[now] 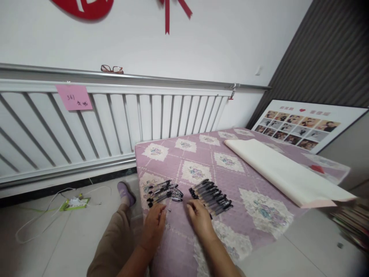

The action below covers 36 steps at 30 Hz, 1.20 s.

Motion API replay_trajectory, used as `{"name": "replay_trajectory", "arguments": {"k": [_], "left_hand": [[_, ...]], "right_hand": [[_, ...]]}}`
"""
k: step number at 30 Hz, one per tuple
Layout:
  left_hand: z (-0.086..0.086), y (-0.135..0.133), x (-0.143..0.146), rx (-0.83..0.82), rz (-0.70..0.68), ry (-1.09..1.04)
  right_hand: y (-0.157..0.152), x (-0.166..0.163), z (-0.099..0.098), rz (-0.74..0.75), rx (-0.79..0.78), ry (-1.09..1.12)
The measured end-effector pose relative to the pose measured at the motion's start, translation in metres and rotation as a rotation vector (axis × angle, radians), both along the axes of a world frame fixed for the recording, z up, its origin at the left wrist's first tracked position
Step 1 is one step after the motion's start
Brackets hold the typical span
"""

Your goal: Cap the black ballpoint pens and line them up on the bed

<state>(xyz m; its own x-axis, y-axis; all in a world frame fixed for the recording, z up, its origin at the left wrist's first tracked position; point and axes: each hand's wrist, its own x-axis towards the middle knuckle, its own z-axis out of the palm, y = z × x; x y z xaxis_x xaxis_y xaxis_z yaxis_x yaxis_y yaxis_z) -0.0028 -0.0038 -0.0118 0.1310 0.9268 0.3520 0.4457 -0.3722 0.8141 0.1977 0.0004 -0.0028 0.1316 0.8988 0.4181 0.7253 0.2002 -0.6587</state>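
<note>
On the purple tablecloth (178, 227) lie two groups of pens. The left group is a loose pile of pen parts (161, 192), with black caps and clear pieces lying at different angles. To its right, several black-capped pens (211, 197) are laid side by side in a slanted row. My left hand (156, 221) is just below the loose pile, its fingers curled together; a tiny pale tip shows beside them. My right hand (199, 217) rests against the lower left of the row, fingers bent inward. What either hand holds is hidden or too small to name.
A rolled white sheet (276, 169) and a photo board (302, 125) occupy the table's right side. Behind stands a white radiator (161, 115) with glasses (112, 69) on its pipe. A power strip (75, 204) with cables lies on the floor at left.
</note>
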Motion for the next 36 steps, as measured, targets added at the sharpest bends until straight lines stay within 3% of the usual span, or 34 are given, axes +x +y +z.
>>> {"name": "replay_trajectory", "arguments": {"k": [6, 11, 16, 20, 26, 36], "left_hand": [[-0.008, 0.002, 0.001, 0.053, 0.038, 0.034], [-0.014, 0.005, 0.002, 0.133, 0.100, 0.137], [-0.009, 0.017, 0.003, 0.196, 0.189, 0.313], [0.000, 0.032, 0.007, 0.135, 0.251, 0.464], [0.006, 0.044, 0.012, 0.048, 0.288, 0.596], [0.006, 0.041, 0.012, 0.032, 0.267, 0.654]], "right_hand": [[0.015, -0.030, -0.011, 0.019, 0.011, -0.077], [0.012, -0.039, -0.010, 0.074, 0.003, -0.176], [0.004, -0.045, -0.002, 0.224, -0.018, -0.295], [0.004, -0.049, 0.001, 0.267, -0.035, -0.354], [0.007, -0.048, -0.002, 0.231, -0.045, -0.365], [0.012, -0.043, -0.009, 0.126, 0.015, -0.229]]}}
